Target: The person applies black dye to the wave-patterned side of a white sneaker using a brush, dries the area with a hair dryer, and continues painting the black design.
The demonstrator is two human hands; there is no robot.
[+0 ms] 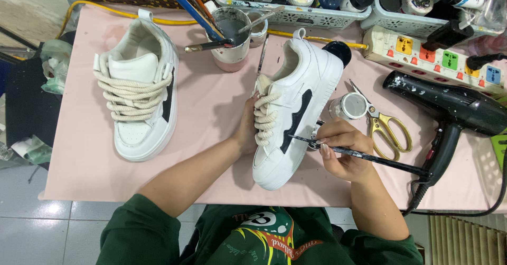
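Left hand (246, 133) grips the shoe (293, 112); right hand (343, 151) pinches a brush (364, 157) against its side; scissors (388, 130) and hairdryer (454, 112) crowd the right; table (211, 122) lies bare between the shoes.

left hand (246, 130) steadies white sneaker (296, 106) | right hand (343, 151) holds paintbrush (364, 157) against its black stripe

bright, even overhead light, soft shadows beneath objects, sharp focus, slight wide-angle edge bending
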